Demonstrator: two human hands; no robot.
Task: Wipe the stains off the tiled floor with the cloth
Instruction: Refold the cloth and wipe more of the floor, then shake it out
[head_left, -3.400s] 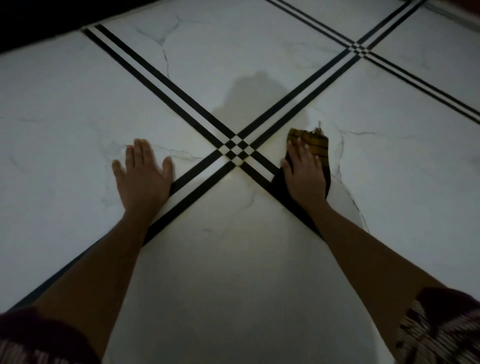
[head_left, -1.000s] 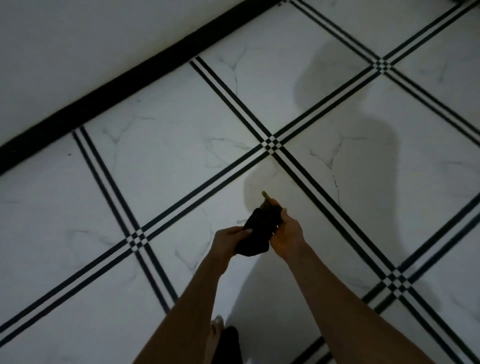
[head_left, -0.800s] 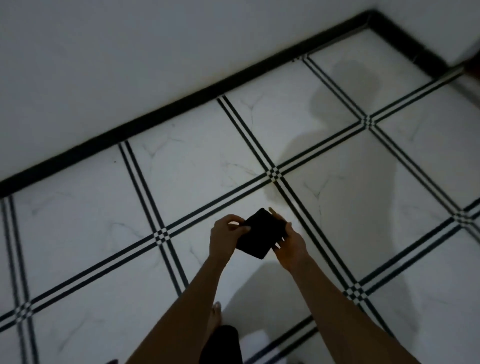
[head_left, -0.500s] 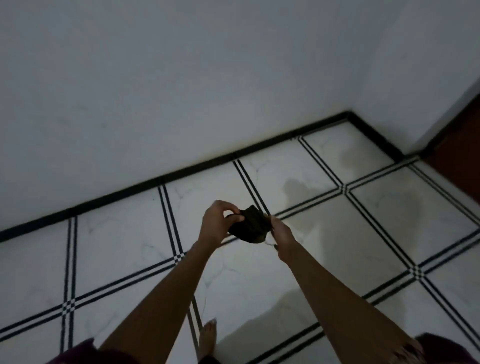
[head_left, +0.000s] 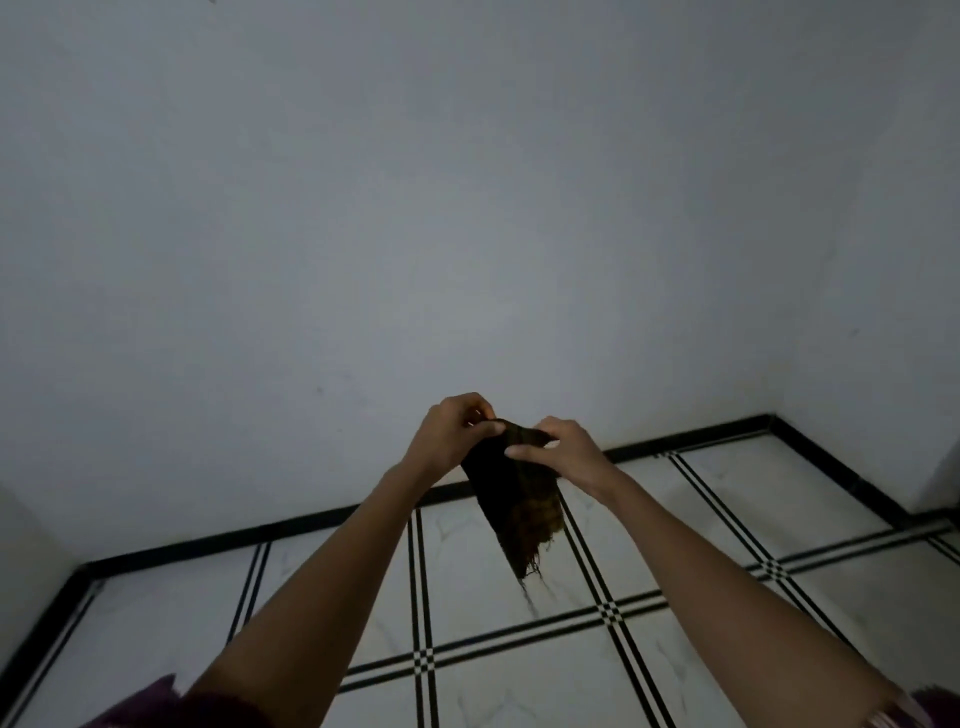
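A dark brown cloth (head_left: 514, 499) with a frayed lower tip hangs in the air in front of me, well above the floor. My left hand (head_left: 452, 434) pinches its upper left edge. My right hand (head_left: 566, 452) grips its upper right edge, thumb across the fabric. Both arms are stretched forward and raised. The white marble-look tiled floor (head_left: 675, 654) with black double lines lies below; no stain on it can be made out in the dim light.
A plain grey-white wall (head_left: 467, 208) fills most of the view, with a black skirting (head_left: 260, 535) along its base. A room corner (head_left: 774, 415) lies at the right, another at the far left. Purple sleeves show at the bottom corners.
I have risen from the floor, where my right hand pressed the cloth down. Both hands now hold the cloth up, and it has unfolded to hang down. The view tilted up toward the wall.
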